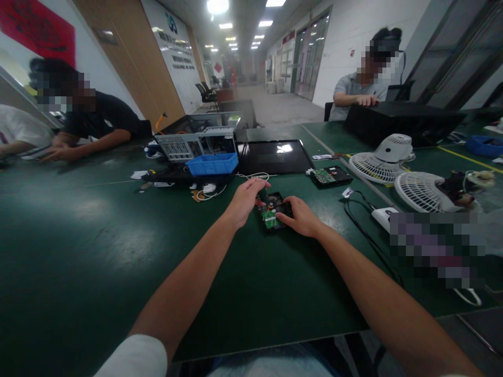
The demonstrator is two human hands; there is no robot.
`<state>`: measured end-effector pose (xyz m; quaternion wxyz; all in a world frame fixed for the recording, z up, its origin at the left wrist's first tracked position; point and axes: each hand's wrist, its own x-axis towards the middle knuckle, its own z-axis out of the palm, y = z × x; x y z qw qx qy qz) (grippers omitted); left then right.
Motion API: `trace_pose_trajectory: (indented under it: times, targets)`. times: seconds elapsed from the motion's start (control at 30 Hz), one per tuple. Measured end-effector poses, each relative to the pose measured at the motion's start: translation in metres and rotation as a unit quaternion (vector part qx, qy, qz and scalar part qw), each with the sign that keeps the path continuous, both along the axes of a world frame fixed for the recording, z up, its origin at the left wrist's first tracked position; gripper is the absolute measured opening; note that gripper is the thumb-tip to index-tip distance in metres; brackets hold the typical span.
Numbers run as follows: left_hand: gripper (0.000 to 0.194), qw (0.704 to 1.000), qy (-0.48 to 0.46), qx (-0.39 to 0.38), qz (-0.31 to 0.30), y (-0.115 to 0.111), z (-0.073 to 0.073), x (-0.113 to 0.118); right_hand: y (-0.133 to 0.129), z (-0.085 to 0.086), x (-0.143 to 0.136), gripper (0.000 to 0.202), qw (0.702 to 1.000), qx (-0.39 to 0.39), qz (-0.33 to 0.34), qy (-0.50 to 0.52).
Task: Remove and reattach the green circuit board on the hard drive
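A black device with a green circuit board [270,219] lies on the dark green table, between my two hands. My left hand [247,200] is closed around a dark tool [262,195], which stands roughly upright over the device's upper left part; its tip is hidden. From the right, my right hand [302,215] grips the edge of the device, with its thumb over the top near the board.
Beyond the device are a blue bin [212,164], an opened metal computer case [178,147] and a black panel [277,157]. Another board unit [331,176], white fans [377,166] and cables lie right. People sit at both far sides, one touching a black case [404,121].
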<state>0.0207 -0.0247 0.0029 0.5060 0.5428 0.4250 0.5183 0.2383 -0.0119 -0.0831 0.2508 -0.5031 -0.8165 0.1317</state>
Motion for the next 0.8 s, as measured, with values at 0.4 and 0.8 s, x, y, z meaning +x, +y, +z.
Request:
trace_pose_trajectory:
  times: [0.4,0.8]
  targets:
    - [0.02,0.996,-0.065,-0.041,-0.036,-0.004,0.0014,0.0027,-0.0008,-0.0001,-0.0008,0.049,1.0,0.003,-0.003,-0.005]
    - [0.024,0.999,-0.024,-0.013,-0.031,0.0001,-0.0018,-0.0002,-0.0005,-0.0008,0.0002,0.047,1.0,0.002,-0.003,0.002]
